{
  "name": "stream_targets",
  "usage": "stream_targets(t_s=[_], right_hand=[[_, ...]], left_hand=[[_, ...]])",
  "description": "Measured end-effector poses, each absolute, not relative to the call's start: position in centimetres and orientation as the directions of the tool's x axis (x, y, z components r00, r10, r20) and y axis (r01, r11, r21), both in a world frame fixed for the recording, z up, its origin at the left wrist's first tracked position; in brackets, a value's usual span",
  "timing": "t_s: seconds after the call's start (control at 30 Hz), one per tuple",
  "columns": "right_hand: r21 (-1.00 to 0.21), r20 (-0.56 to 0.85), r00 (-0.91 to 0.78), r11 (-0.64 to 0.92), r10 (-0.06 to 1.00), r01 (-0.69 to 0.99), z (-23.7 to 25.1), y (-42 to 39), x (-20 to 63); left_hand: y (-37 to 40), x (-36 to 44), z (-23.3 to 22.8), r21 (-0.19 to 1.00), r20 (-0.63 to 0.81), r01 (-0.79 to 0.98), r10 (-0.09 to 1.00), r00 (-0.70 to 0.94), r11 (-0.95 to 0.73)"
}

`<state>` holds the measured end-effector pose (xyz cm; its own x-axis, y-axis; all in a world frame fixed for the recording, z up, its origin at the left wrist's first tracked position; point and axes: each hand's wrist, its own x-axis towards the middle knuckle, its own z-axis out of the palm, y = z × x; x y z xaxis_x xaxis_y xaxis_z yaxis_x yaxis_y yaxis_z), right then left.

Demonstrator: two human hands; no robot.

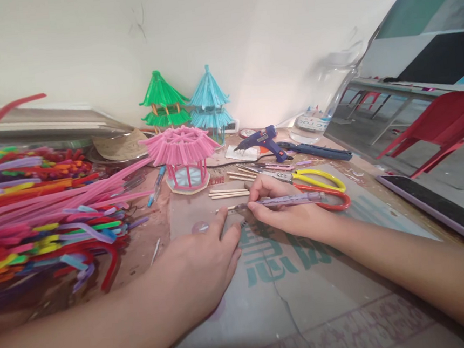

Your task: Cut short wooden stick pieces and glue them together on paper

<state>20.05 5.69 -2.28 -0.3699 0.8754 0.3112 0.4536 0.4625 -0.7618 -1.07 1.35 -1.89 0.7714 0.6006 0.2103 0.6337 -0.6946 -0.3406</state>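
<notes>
My right hand (pixel 278 208) is closed around a slim purple pen (pixel 295 199), its tip pointing left. Against that tip lies a short pale wooden stick (pixel 230 208) on the grey sheet. The index finger of my left hand (pixel 201 266) presses the stick's left end; its other fingers curl below. Just beyond my hands, several more wooden sticks (pixel 228 194) lie side by side. Scissors with yellow and orange handles (pixel 322 179) rest behind my right hand. A pink pipe-cleaner pavilion (pixel 184 156) with an open-topped roof stands farther back.
Bundles of coloured pipe cleaners (pixel 49 222) cover the left side. Green (pixel 163 99) and blue (pixel 209 97) pavilions stand by the wall. A blue glue gun (pixel 264 141), a clear plastic jug (pixel 316 112) and a blue tool (pixel 319 151) lie behind. A phone (pixel 442 207) is at right.
</notes>
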Motion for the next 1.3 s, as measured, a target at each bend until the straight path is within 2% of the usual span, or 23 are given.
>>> stream_targets(t_s=[0.3,0.47,0.7,0.83,0.93,1.1,1.2,1.3], right_hand=[[-0.773,0.318,-0.373,0.466,0.872,0.431,-2.6,5.8,20.1],[-0.751,0.343,-0.367,0.487,0.865,0.445,-2.5,5.8,20.0],[-0.749,0.414,-0.365,0.540,0.834,0.385,-2.2,5.7,20.1],[-0.720,0.444,-0.326,0.549,0.835,0.425,-2.3,5.8,20.2],[-0.684,0.467,-0.316,0.564,0.826,0.463,-2.3,5.9,20.3],[-0.547,0.580,-0.297,0.633,0.759,0.548,-2.3,7.0,21.2],[-0.490,0.613,-0.236,0.597,0.754,0.635,-3.2,8.6,22.4],[-0.494,0.597,-0.200,0.552,0.777,0.672,-4.1,9.9,23.1]], left_hand=[[1.4,-0.8,-1.8,-0.382,0.215,0.637,0.606,0.766,-0.670],[1.2,-0.9,-1.8,-0.363,0.210,0.652,0.624,0.753,-0.665],[1.3,-1.2,-2.1,-0.404,0.218,0.617,0.584,0.782,-0.675],[1.4,-1.3,-1.7,-0.393,0.199,0.613,0.588,0.784,-0.685],[1.4,-1.1,-1.1,-0.367,0.153,0.640,0.635,0.757,-0.675],[1.5,-0.6,-0.4,-0.303,0.071,0.701,0.718,0.693,-0.646],[1.6,-0.6,-0.5,-0.258,0.070,0.731,0.742,0.667,-0.632],[1.6,-0.8,-0.7,-0.240,0.089,0.736,0.741,0.666,-0.633]])
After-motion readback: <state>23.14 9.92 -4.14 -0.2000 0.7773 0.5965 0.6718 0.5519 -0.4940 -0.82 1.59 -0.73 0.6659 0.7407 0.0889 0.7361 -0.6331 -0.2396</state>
